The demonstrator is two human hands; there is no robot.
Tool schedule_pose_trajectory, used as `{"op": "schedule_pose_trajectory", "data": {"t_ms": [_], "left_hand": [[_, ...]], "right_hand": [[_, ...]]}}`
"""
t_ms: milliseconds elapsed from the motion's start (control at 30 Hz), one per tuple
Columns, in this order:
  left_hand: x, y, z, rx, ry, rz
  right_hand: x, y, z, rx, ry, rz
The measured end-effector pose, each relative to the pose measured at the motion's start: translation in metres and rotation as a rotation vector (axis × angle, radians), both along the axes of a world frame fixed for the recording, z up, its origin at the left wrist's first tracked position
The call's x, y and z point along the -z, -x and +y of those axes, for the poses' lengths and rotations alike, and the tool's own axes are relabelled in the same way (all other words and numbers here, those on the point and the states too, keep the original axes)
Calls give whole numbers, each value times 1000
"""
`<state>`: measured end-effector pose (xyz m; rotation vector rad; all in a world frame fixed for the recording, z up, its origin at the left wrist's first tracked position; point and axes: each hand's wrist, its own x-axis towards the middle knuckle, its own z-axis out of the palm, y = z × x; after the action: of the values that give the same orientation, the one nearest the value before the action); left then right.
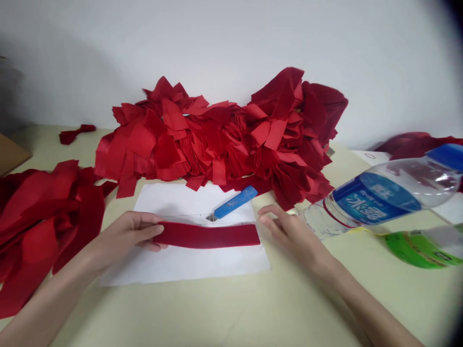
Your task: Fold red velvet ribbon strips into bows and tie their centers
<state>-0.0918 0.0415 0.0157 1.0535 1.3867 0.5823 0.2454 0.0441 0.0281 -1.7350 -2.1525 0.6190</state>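
- Left hand [128, 233] pinches a red strip [213, 236].
- Right hand [287, 226], blurred, seems loosely curled and parted, near the strip.
- Blue cutter [235, 203] lies between both hands.

Small craft workshop, apparently; heaped red strips [213, 140]; blue cutter [235, 202]; marked paper [191, 265]

Strip [213, 236]: velvety, matt cloth. Sheet [202, 265]: matt paper. Cutter handle [235, 201]: plastic. Bottle [376, 198]: glossy plastic.
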Motion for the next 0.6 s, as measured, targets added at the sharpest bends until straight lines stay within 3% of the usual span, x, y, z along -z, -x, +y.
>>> {"op": "schedule_pose_trajectory", "data": {"t_ms": [100, 200, 267, 433, 533, 600], "left_hand": [[-6, -22, -11, 92, -14, -36], [-11, -54, -28, 211, -20, -170], [-12, -71, -39, 245, -18, -234], [-5, -81, -50, 240, 23, -256], [-7, -68, -44, 223, -27, -253], [-16, -58, -39, 129, -110, -250]], "right_hand": [[-11, 16, -11, -21, -146, 164], [-14, 41, -31, -300, -163, 384], [-10, 57, -44, -386, -121, 429], [-3, 69, -57, -310, -72, 518], [-11, 60, -52, -232, -46, 665], [-21, 47, -44, -199, -14, 792]]}}
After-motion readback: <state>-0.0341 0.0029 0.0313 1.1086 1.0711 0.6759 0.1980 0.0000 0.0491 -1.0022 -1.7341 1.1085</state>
